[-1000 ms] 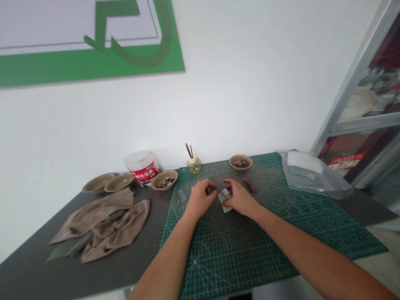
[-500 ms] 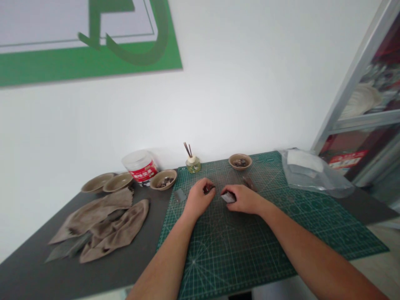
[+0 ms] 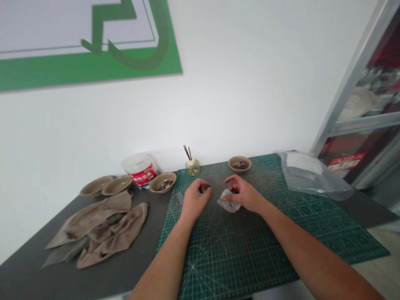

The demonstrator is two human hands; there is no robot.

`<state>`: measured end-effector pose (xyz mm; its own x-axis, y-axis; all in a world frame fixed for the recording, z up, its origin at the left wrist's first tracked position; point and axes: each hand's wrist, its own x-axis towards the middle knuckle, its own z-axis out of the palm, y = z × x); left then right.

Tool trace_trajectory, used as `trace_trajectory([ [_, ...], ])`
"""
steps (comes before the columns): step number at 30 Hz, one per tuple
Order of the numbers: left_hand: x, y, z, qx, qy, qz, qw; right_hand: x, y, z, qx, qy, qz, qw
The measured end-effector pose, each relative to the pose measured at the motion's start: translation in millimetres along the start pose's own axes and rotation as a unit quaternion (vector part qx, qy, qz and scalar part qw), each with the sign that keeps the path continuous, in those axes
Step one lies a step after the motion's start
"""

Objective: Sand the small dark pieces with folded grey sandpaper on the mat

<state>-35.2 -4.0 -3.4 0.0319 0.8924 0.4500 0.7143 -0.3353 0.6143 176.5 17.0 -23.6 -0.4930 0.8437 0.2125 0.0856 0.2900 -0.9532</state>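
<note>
My left hand (image 3: 194, 201) is closed over the green cutting mat (image 3: 237, 246), pinching a small dark piece (image 3: 206, 188) at its fingertips. My right hand (image 3: 245, 194) is a short way to the right, fingers curled around a small pale crumpled sheet (image 3: 227, 201) that rests on the mat. The two hands are apart, a few centimetres between them. A small grey square (image 3: 178, 197) lies at the mat's left edge, just left of my left hand.
Along the wall stand two empty tan bowls (image 3: 106, 186), a white tub with a red label (image 3: 138, 170), a bowl of dark pieces (image 3: 162, 182), a reed diffuser (image 3: 191, 165) and another filled bowl (image 3: 239, 163). Brown cloths (image 3: 100, 225) lie left. A plastic bag (image 3: 312, 175) lies right.
My right hand has lifted and turned slightly, and the pale sheet now shows more under its fingers. My left hand shifted a little left with the dark piece. The view drifted slightly.
</note>
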Motion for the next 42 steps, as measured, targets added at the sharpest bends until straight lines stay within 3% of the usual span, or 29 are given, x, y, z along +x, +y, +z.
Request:
trace_trajectory([
  [7, 1.3, -4.2, -3.3, -0.027, 0.060, -0.032, 0.997, -1.1, -5.0, -2.2, 0.074, 0.005, -0.001, 0.997],
  [13, 1.1, -4.7, -1.3, -0.044, 0.050, -0.035, 0.997, -0.3, -2.0, -2.4, 0.048, -0.012, 0.034, 0.998],
  [17, 1.1, -5.3, -0.6, -0.052, 0.050, -0.030, 0.997, -0.4, -3.7, -1.8, 0.093, -0.011, 0.032, 0.995],
  [21, 1.3, -5.1, -0.3, -0.050, 0.052, -0.026, 0.997, -0.7, -3.8, -1.7, 0.057, -0.004, 0.065, 0.996],
  [25, 1.5, -4.8, -0.2, -0.048, 0.056, -0.023, 0.997, -1.5, -4.2, -0.8, 0.115, -0.019, 0.069, 0.991],
  [42, 0.4, -5.6, 1.0, -0.040, 0.035, -0.010, 0.999, -0.2, -1.4, 0.0, 0.103, 0.013, 0.120, 0.987],
])
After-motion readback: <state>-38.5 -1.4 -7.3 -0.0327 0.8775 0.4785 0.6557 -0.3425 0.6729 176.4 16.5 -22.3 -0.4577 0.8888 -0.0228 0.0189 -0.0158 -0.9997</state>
